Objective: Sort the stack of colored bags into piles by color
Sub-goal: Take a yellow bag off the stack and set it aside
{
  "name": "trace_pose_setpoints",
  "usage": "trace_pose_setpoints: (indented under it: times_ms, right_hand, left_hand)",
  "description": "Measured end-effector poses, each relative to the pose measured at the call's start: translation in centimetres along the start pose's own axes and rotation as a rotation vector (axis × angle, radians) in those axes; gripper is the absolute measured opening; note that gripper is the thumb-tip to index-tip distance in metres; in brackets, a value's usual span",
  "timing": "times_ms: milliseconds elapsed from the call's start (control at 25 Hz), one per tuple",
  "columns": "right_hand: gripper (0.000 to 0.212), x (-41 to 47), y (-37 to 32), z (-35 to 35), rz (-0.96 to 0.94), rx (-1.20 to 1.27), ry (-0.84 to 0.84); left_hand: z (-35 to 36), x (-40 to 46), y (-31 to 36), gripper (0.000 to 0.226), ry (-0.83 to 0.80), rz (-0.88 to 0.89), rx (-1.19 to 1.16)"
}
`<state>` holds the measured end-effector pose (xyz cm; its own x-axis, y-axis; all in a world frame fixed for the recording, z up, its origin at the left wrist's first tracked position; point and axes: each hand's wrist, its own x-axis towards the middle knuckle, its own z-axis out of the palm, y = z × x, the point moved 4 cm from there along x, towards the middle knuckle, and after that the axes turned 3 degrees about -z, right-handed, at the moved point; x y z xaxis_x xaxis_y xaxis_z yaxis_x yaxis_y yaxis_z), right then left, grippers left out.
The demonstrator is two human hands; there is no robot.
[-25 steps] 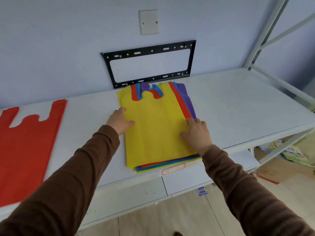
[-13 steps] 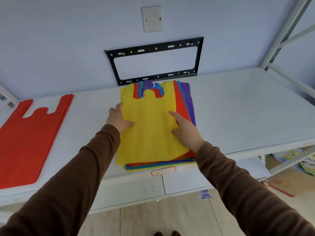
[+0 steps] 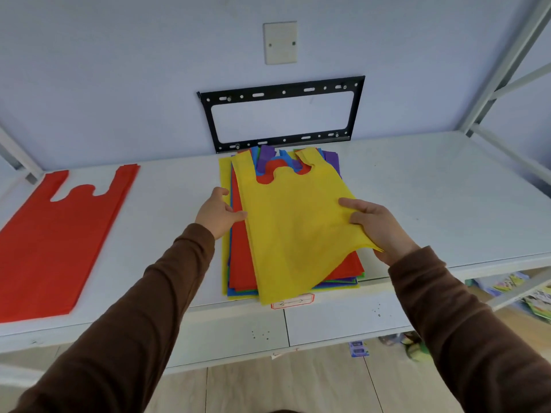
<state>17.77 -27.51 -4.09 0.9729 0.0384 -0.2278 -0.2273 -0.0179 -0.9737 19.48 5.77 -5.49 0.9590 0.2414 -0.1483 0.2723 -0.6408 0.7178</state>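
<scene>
I see the stack of bags (image 3: 238,263) at the middle of the shelf (image 3: 417,189), reaching from its back edge to its front edge. The top bag (image 3: 298,228) lies skewed across it, overhanging the front edge. A separate pile (image 3: 53,242) lies at the shelf's left end. A bracket (image 3: 281,114) hangs behind the stack.

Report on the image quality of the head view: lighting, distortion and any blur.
Head view: soft, even lighting with only faint shadows on the white shelf; wide-angle distortion bows the shelf edge and tilts the frame posts; the yellow bag and both hands, left hand and right hand, look reasonably sharp; the lower sleeves are soft and blurred near the frame bottom.
</scene>
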Motion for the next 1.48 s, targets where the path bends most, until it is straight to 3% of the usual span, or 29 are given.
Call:
trace_pose_setpoints:
  times_ms: [280, 440, 560, 680, 840, 1000, 1280, 1480]
  right_hand:
    - [0.042, -1.2, 1.7, -3.9, -0.014, -0.032, 0.055]
    - [0.046, -1.5, 2.8, -4.2, 0.027, -0.064, -0.015]
    - [0.047, -1.5, 3.2, -4.5, 0.020, -0.116, -0.069]
    - [0.042, -1.6, 3.4, -4.9, 0.013, -0.170, -0.088]
    - [0.045, -1.3, 3.3, -4.5, 0.023, -0.248, -0.150]
    - [0.055, 1.3, 0.7, -6.8, -0.097, -0.379, -0.094]
    - [0.062, 7.2, -6.8, -20.0, -0.256, -0.525, 0.061]
    - [0.062, 10.0, -6.3, -34.9, -0.186, -0.529, 0.102]
  left_hand:
    - [3.1, 0.2, 3.1, 0.078, -0.047, 0.043, 0.105]
    - [4.3, 0.8, 5.0, 0.092, -0.049, 0.046, 0.173]
    - [4.5, 1.3, 5.2, 0.108, -0.068, -0.013, 0.041]
    - [4.7, 1.4, 4.8, 0.098, -0.114, -0.009, -0.064]
    - [5.5, 1.4, 5.2, 0.067, -0.193, 0.165, -0.015]
    - [6.6, 2.4, 8.8, 0.068, -0.157, 0.246, -0.080]
    - [14.6, 5.6, 22.4, 0.075, -0.021, 0.346, -0.144]
    - [25.8, 6.8, 32.1, 0.079, -0.069, 0.363, -0.206]
